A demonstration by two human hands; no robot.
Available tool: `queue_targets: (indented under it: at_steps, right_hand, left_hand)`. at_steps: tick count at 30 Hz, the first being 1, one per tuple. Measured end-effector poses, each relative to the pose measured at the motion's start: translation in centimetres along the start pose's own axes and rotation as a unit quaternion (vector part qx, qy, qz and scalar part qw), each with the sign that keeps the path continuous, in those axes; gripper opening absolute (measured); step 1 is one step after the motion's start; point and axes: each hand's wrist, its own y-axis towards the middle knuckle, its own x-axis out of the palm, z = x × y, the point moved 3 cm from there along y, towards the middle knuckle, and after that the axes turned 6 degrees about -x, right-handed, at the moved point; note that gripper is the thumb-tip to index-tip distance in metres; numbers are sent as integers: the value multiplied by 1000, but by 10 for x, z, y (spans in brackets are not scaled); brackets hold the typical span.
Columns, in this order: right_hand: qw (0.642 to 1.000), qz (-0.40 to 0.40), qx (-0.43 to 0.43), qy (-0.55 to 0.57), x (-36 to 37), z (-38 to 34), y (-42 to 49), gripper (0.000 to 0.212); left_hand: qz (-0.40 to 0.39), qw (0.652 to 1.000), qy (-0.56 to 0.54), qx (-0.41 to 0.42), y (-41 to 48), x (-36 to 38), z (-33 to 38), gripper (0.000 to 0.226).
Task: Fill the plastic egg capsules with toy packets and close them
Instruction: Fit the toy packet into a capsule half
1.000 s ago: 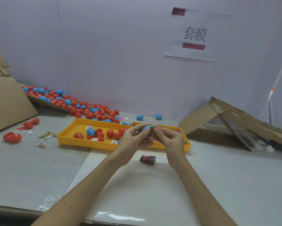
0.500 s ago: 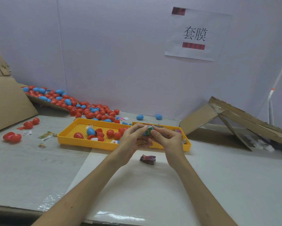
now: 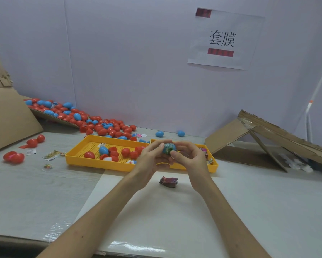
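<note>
My left hand (image 3: 150, 160) holds a blue egg capsule half (image 3: 165, 150) in front of the yellow trays. A green toy packet (image 3: 169, 147) sits at its opening, and my right hand (image 3: 189, 158) pinches that packet from the right. A dark red toy packet (image 3: 168, 181) lies on the white sheet just below my hands. The left yellow tray (image 3: 78, 158) holds several red and blue capsules (image 3: 125, 152). The right yellow tray (image 3: 212, 167) is mostly hidden behind my hands; a few packets show at its right end.
A heap of red and blue capsules (image 3: 100, 125) runs along the back wall from a cardboard sheet (image 3: 9, 116) at the left. Two blue capsules (image 3: 159, 134) lie behind the trays. Loose red capsules (image 3: 14, 157) and packets (image 3: 51, 155) sit at the left. A folded cardboard box (image 3: 264, 142) stands at the right.
Both hands stay together at the same spot. My fingers have shifted round the blue half, and the green packet now sits a little more to the top of it.
</note>
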Motion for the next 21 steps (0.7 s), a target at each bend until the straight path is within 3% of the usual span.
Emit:
queue_targets:
  at_steps: [4, 21]
  right_hand:
    - [1000, -10, 4, 14, 5, -4, -1, 40]
    - [999, 25, -2, 38, 5, -6, -2, 28]
  left_hand:
    - [13, 1000, -1, -5, 0, 0, 0, 18]
    - [45, 999, 4, 17, -1, 0, 1, 21]
